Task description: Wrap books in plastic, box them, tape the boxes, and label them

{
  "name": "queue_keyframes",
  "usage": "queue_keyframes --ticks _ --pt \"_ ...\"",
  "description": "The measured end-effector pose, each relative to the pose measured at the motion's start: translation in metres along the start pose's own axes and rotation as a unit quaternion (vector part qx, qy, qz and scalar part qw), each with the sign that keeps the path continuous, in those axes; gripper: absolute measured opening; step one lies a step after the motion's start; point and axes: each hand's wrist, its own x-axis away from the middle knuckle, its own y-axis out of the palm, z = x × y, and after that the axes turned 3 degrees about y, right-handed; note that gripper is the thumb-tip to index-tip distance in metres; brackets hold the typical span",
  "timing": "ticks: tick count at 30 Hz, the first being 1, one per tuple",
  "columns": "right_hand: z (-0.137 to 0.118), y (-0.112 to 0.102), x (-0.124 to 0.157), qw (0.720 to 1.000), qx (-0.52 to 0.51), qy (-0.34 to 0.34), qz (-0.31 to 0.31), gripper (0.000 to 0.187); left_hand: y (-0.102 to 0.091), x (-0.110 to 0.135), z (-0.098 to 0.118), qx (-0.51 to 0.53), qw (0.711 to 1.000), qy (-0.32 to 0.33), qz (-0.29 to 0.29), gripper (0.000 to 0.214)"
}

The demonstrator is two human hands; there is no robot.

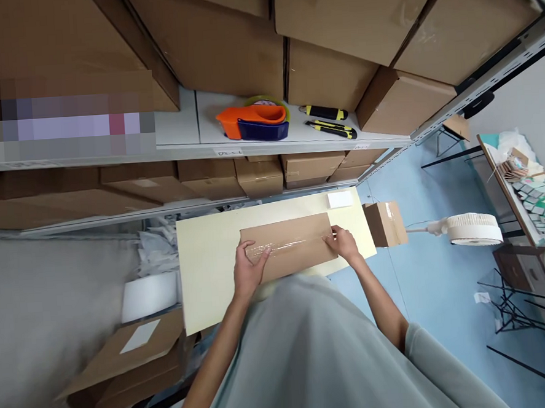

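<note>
A flat brown cardboard box (294,261) with a strip of clear tape along its top lies on the pale yellow tabletop (206,263), close against my body. My left hand (250,270) grips its left end, thumb pressed on the top near the tape and fingers at the edge. At the opposite end, my right hand (342,243) holds the right edge, its fingertips by the end of the tape. The undersides of both hands' grips are hidden. Behind the box, near the table's far right corner, rests a small white rectangular item (339,199).
On the shelf (195,148) above are an orange and blue tape dispenser (256,122) and two yellow-black utility knives (330,128), with large cartons (226,47) behind. An open carton (129,354) stands at lower left. A white fan (474,229) stands to the right.
</note>
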Motion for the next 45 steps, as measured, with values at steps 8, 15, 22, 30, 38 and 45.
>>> queue_keyframes --ticks 8,15,22,30,38,45 --pt "-0.029 -0.012 -0.015 0.985 0.077 0.149 -0.045 0.03 0.0 -0.003 -0.006 0.001 1.0 0.012 -0.003 0.061" --pt "-0.032 -0.01 0.003 0.988 -0.012 0.146 -0.042 0.03 0.001 -0.004 -0.011 0.012 1.0 0.022 0.008 0.062" --pt "-0.05 0.005 0.005 0.989 0.022 0.143 -0.012 0.031 -0.004 -0.006 -0.01 -0.084 0.988 0.125 0.022 0.035" --pt "-0.132 -0.016 -0.02 0.973 0.15 -0.103 0.142 0.066 -0.023 -0.047 0.075 -0.221 0.945 0.236 0.059 0.032" --pt "-0.301 -0.092 -0.105 0.907 0.163 -0.334 0.199 0.048 -0.054 -0.158 0.233 -0.217 0.889 0.378 0.139 0.036" --pt "-0.337 -0.086 -0.155 0.921 0.251 -0.265 0.136 0.059 -0.044 -0.176 0.238 -0.245 0.888 0.36 0.145 0.039"
